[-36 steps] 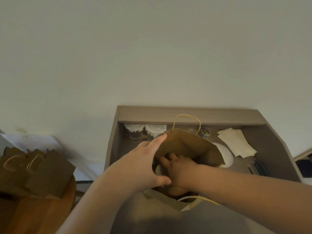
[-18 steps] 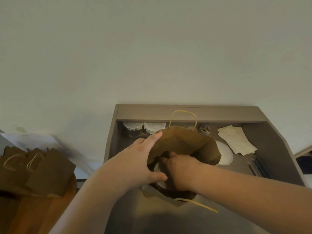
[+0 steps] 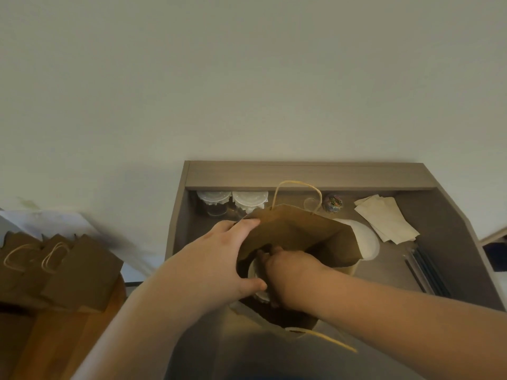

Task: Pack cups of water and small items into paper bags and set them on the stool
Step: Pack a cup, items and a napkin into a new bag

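2 bare hands, left hand (image 3: pixel 219 259) and right hand (image 3: pixel 288 278)

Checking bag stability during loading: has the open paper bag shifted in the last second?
Yes, slightly: the paper bag has drawn away from the desk's back ledge, toward the person.

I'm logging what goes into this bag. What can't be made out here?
- Head view: the paper bag contents, hidden by the right hand and bag wall; only a white rim shows.
- Right hand's fingers, deep in the bag: grip unclear.
- Small jar at the back: contents too small.
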`<state>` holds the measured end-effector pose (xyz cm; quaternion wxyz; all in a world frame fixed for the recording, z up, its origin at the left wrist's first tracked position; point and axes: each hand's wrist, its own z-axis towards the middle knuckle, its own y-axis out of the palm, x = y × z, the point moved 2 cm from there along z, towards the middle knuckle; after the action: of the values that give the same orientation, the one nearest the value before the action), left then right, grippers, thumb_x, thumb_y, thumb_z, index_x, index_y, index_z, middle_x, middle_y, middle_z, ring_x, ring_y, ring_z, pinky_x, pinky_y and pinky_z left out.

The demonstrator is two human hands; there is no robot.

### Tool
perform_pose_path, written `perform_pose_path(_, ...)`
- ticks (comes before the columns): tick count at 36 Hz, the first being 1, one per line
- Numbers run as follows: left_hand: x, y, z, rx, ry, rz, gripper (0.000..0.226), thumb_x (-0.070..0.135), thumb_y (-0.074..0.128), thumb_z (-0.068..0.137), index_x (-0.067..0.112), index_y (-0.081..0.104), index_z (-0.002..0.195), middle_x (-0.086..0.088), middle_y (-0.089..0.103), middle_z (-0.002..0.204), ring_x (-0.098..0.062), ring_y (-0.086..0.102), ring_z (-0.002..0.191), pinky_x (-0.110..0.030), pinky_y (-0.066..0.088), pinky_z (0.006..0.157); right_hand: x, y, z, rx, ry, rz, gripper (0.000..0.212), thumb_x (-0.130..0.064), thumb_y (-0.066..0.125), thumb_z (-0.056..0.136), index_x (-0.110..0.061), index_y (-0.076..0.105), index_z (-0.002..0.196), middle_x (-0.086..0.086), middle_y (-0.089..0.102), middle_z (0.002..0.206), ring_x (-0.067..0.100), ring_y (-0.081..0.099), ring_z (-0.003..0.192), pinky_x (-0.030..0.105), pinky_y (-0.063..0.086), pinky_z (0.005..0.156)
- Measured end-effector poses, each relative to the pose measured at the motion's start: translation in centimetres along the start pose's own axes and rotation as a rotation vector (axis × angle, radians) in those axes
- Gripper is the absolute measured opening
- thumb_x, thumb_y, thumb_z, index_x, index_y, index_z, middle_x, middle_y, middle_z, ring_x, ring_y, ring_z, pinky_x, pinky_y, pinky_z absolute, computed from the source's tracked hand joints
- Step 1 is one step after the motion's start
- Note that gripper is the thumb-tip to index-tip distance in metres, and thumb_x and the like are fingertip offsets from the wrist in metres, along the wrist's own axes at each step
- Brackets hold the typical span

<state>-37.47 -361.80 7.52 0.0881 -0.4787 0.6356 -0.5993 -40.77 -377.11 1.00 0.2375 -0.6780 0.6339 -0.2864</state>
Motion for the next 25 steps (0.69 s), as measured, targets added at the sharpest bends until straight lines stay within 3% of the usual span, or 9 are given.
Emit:
perform_pose_path(3, -0.1, 0.2, 0.0, 0.014, 0.008, -0.005, 0.1, 0.065, 0.075, 0.082, 0.053, 0.012, 0.157, 0.019, 0.028, 0.161, -0.009, 0.045, 0.139, -0.028, 0.042, 0.112, -0.4, -0.2, -0.1, -0.052, 0.012, 0.002, 0.109, -0.037, 0.078, 0.093, -0.019, 0.003, 0.169, 0.015, 0.025, 0.168, 0.038, 0.046, 0.143, 0.05, 0.047, 0.111)
perform_pose_path(8, 0.0, 0.2, 0.2, 0.004, 0.014, -0.031, 0.098, 0.066, 0.075, 0.082, 0.053, 0.014, 0.157, 0.019, 0.031, 0.158, -0.006, 0.052, 0.126, -0.023, 0.046, 0.105, 0.2, -0.6, -0.2, -0.034, -0.009, -0.004, 0.108, -0.041, 0.079, 0.092, -0.019, 0.006, 0.169, 0.014, 0.033, 0.164, 0.037, 0.048, 0.141, 0.049, 0.048, 0.109)
perform_pose_path(13, 0.0, 0.1, 0.2, 0.006, 0.017, -0.033, 0.094, 0.064, 0.072, 0.085, 0.052, 0.013, 0.158, 0.018, 0.03, 0.159, -0.007, 0.05, 0.129, -0.025, 0.046, 0.107, 0.4, -0.6, 0.0, -0.016, -0.024, -0.01, 0.104, -0.043, 0.078, 0.093, -0.019, 0.01, 0.168, 0.013, 0.038, 0.162, 0.035, 0.051, 0.14, 0.048, 0.05, 0.106)
perform_pose_path(16, 0.0, 0.1, 0.0, 0.008, 0.011, -0.04, 0.093, 0.064, 0.071, 0.087, 0.051, 0.014, 0.159, 0.018, 0.03, 0.161, -0.008, 0.047, 0.136, -0.025, 0.043, 0.11, 0.4, 0.0, 0.2, -0.033, -0.001, 0.018, 0.113, -0.041, 0.08, 0.091, -0.023, 0.001, 0.169, 0.012, 0.026, 0.17, 0.038, 0.047, 0.144, 0.051, 0.051, 0.108)
perform_pose_path(20, -0.1, 0.3, -0.1, 0.009, 0.002, -0.051, 0.095, 0.065, 0.072, 0.085, 0.052, 0.014, 0.158, 0.019, 0.03, 0.16, -0.008, 0.043, 0.141, -0.026, 0.041, 0.112, -0.6, 1.1, -0.5, -0.072, 0.021, -0.002, 0.117, -0.031, 0.077, 0.094, -0.02, -0.015, 0.167, 0.017, -0.005, 0.174, 0.046, 0.029, 0.154, 0.056, 0.04, 0.119)
perform_pose_path(25, -0.1, 0.5, -0.1, 0.016, 0.004, -0.053, 0.096, 0.066, 0.073, 0.083, 0.052, 0.014, 0.158, 0.018, 0.031, 0.16, -0.01, 0.045, 0.139, -0.026, 0.041, 0.111, -1.0, 2.0, -0.3, -0.002, -0.024, 0.027, 0.105, -0.053, 0.058, 0.103, -0.021, -0.021, 0.164, 0.015, -0.017, 0.174, 0.046, -0.011, 0.16, 0.066, 0.011, 0.128)
